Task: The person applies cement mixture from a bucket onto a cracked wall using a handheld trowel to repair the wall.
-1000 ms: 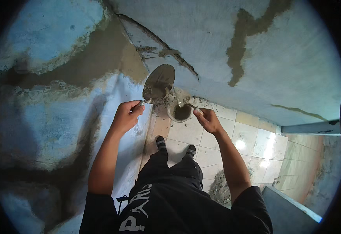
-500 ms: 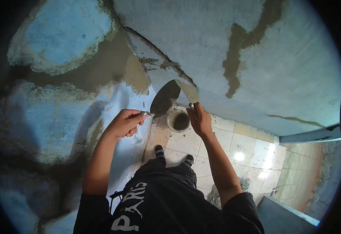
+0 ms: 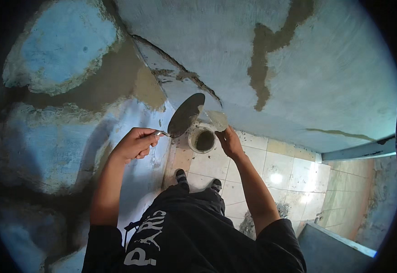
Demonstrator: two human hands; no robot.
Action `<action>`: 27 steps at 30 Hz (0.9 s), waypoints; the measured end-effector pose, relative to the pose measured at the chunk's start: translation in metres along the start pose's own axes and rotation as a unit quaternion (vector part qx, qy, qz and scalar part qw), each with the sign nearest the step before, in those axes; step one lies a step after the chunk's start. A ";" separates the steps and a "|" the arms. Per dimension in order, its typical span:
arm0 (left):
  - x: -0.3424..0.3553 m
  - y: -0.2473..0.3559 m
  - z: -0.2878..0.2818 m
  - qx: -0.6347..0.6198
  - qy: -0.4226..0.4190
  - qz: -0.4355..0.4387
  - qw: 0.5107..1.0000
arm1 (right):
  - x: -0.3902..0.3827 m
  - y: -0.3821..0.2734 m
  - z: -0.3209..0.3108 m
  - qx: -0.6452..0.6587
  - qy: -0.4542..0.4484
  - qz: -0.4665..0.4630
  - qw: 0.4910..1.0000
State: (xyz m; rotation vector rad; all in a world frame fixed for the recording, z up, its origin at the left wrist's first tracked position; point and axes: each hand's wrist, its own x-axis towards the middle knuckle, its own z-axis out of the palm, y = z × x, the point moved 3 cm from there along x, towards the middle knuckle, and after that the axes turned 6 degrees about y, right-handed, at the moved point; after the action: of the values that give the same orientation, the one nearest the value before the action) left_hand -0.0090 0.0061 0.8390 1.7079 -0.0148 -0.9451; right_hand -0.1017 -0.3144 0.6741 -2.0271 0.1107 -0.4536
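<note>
My left hand (image 3: pixel 139 143) is closed on the handle of a broad rounded trowel (image 3: pixel 184 113), whose blade is coated with grey mortar. My right hand (image 3: pixel 228 143) grips a smaller flat trowel (image 3: pixel 217 118), its blade raised beside the rounded one and smeared with pale mortar. Below both blades a round bucket (image 3: pixel 202 139) with grey mortar inside stands on the tiled floor in the corner, beneath a cracked wall (image 3: pixel 234 59).
The left wall (image 3: pixel 53 132) is peeling blue paint with dark mortar patches. My feet (image 3: pixel 182 177) are on the tiles (image 3: pixel 248 168), near the corner. A grey debris heap (image 3: pixel 248 225) lies to the right, beside a low grey partition (image 3: pixel 330 245).
A second ago the smaller trowel was down at the bucket; its blade has risen and turned beside the rounded trowel. The rounded blade dropped and moved right, then slightly left with both hands.
</note>
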 end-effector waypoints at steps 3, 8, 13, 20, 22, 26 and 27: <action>-0.002 0.000 -0.003 -0.003 0.005 0.007 1.000 | -0.011 0.017 -0.008 0.007 0.009 0.016 1.000; -0.005 0.002 -0.002 0.014 0.007 0.005 1.000 | 0.017 -0.030 -0.012 -0.006 0.006 -0.001 1.000; -0.012 0.001 -0.002 0.014 0.030 0.037 0.999 | 0.018 -0.033 -0.002 -0.065 -0.049 -0.028 0.996; -0.008 -0.012 -0.006 0.309 0.213 0.251 0.892 | -0.016 -0.025 -0.027 -0.013 0.031 0.011 0.999; -0.015 -0.007 0.002 0.314 0.227 0.233 0.892 | -0.005 -0.040 -0.035 -0.016 0.006 0.047 0.999; -0.012 -0.010 0.008 0.336 0.251 0.242 0.875 | 0.012 -0.067 -0.038 0.033 -0.054 0.049 0.997; -0.012 -0.012 0.009 0.341 0.263 0.258 0.865 | 0.011 -0.072 -0.038 0.034 -0.056 0.051 0.997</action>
State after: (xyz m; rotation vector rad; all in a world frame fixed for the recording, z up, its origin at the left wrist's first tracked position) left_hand -0.0275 0.0093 0.8356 2.3946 -0.4735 -0.0251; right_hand -0.1129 -0.3141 0.7550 -1.9645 0.1287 -0.2751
